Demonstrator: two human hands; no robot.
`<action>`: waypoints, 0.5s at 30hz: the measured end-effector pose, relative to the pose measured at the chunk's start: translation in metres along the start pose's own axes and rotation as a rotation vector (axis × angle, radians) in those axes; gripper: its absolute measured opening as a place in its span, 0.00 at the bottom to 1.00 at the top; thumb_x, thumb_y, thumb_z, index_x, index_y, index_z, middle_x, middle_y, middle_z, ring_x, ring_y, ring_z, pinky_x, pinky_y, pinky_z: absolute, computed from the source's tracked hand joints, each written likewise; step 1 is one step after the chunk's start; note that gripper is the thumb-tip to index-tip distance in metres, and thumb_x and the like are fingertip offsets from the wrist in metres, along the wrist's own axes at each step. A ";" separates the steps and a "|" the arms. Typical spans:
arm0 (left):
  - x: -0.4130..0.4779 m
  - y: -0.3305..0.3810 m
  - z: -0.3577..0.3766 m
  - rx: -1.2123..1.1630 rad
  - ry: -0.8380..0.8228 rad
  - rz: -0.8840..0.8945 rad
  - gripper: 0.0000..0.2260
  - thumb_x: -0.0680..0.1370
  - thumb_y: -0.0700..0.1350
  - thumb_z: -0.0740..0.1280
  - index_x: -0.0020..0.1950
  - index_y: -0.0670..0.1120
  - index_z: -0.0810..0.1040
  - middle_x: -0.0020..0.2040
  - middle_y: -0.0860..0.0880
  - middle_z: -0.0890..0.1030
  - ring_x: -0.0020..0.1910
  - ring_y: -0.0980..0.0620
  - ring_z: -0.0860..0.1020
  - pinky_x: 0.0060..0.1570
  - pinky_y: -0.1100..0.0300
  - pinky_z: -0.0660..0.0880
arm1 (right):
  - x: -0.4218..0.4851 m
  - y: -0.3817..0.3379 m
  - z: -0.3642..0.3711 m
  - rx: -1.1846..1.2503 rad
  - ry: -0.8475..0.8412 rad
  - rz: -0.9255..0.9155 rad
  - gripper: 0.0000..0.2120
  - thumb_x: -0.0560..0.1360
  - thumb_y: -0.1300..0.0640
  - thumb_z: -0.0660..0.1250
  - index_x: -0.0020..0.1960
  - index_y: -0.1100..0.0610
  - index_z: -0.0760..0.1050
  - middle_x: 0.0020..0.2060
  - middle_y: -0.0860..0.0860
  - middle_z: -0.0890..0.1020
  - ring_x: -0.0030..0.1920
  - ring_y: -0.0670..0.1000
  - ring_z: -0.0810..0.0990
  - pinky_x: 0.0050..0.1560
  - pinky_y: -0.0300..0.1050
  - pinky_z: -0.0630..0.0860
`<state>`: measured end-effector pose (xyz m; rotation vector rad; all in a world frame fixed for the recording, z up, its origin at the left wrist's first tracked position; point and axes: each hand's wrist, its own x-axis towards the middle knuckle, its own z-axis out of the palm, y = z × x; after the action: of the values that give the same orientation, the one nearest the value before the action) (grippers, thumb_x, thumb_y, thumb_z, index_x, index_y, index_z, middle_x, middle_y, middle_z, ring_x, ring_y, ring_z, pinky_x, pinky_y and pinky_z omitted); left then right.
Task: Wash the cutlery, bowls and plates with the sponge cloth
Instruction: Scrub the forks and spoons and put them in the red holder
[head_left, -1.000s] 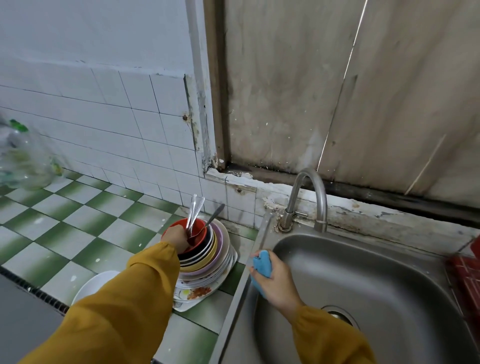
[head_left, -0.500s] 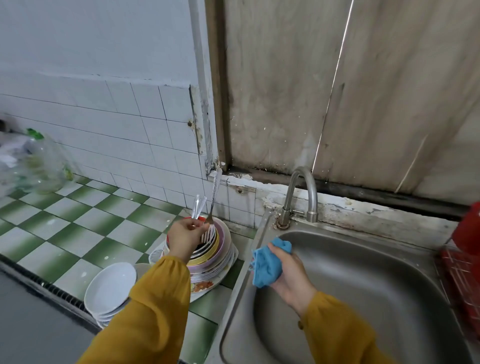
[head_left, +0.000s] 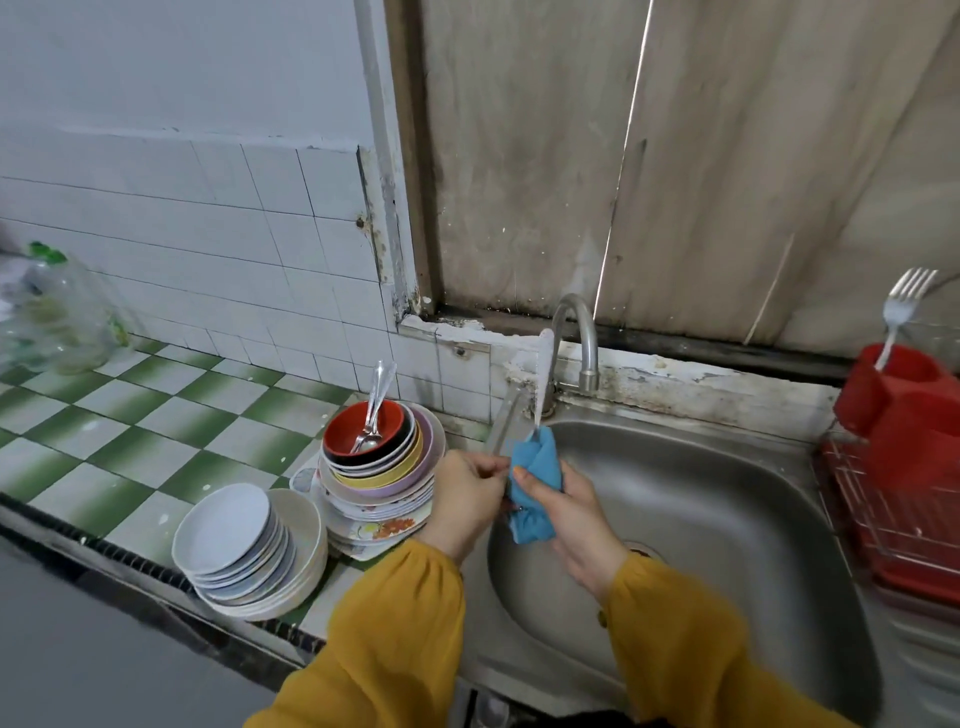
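1. Cutlery comes first, I judge: one metal utensil, too blurred to name as fork or spoon, stands nearly upright over the sink, so drips and suds fall into the basin and not on the tiled counter.
2. The left hand has its fingers curled and pinches the utensil's lower end, which steadies it for rubbing.
3. The right hand has fingers and thumb curled round the blue sponge cloth. The cloth is folded around the utensil's shaft, so one stroke would wipe every side.
4. Both hands sit at the sink's nine o'clock edge, below the tap at its twelve o'clock. No stream shows under the spout.
5. Two stacks of crockery wait on the counter, within the left hand's reach:
   - a coloured stack at ten o'clock from the hands, topped by one red bowl;
   - a white stack at eight o'clock from the coloured stack.
   I cannot count the pieces in either.
6. Spoons lean in the red bowl; I make out two handles.
7. One fork stands tines up in one red holder on the dish rack, at the sink's three o'clock. That is likely where washed pieces go to drain.
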<state>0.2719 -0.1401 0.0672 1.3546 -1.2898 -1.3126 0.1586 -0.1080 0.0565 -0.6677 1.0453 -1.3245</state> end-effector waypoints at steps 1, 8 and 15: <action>-0.001 0.001 0.001 0.018 -0.061 -0.022 0.10 0.77 0.30 0.65 0.46 0.40 0.85 0.37 0.44 0.85 0.35 0.45 0.82 0.35 0.56 0.81 | -0.001 -0.002 -0.004 -0.032 0.035 -0.011 0.13 0.76 0.63 0.68 0.60 0.61 0.75 0.50 0.60 0.82 0.42 0.53 0.83 0.41 0.47 0.81; -0.005 0.023 0.010 0.126 0.058 0.139 0.05 0.77 0.38 0.68 0.49 0.43 0.83 0.43 0.46 0.84 0.42 0.52 0.82 0.47 0.53 0.82 | -0.012 -0.018 -0.020 -0.275 0.114 -0.106 0.07 0.76 0.62 0.69 0.52 0.52 0.77 0.44 0.54 0.83 0.39 0.52 0.84 0.34 0.47 0.81; -0.001 0.036 0.035 -0.003 -0.060 0.178 0.04 0.75 0.38 0.72 0.41 0.41 0.85 0.39 0.44 0.84 0.38 0.55 0.80 0.44 0.58 0.78 | -0.017 -0.022 -0.028 -0.395 0.095 -0.086 0.02 0.78 0.61 0.68 0.51 0.56 0.77 0.38 0.56 0.81 0.31 0.52 0.79 0.26 0.42 0.73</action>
<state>0.2332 -0.1406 0.0985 1.1764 -1.4142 -1.2396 0.1254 -0.0905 0.0683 -0.9596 1.3875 -1.2426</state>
